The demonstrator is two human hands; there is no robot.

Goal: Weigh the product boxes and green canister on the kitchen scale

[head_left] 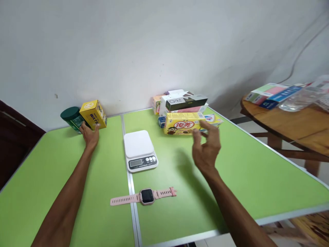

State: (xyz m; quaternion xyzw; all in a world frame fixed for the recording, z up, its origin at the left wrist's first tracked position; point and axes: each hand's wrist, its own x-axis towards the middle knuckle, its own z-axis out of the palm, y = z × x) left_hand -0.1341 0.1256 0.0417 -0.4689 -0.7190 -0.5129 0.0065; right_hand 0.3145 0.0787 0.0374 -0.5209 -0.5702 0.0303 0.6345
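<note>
My left hand reaches to the far left of the green table and its fingers close round a tilted yellow box. A dark green can stands against that box on its left. My right hand hovers above the table with its fingers spread and nothing in them. It is just in front of a long yellow snack box, which lies at the foot of a pile of boxes by the wall. A white kitchen scale sits between my two hands.
A pink smartwatch lies flat near the table's front edge, across the metal centre seam. A round wooden table stands to the right, carrying flat boxes and a clear plastic bag. A white wall runs behind the green table.
</note>
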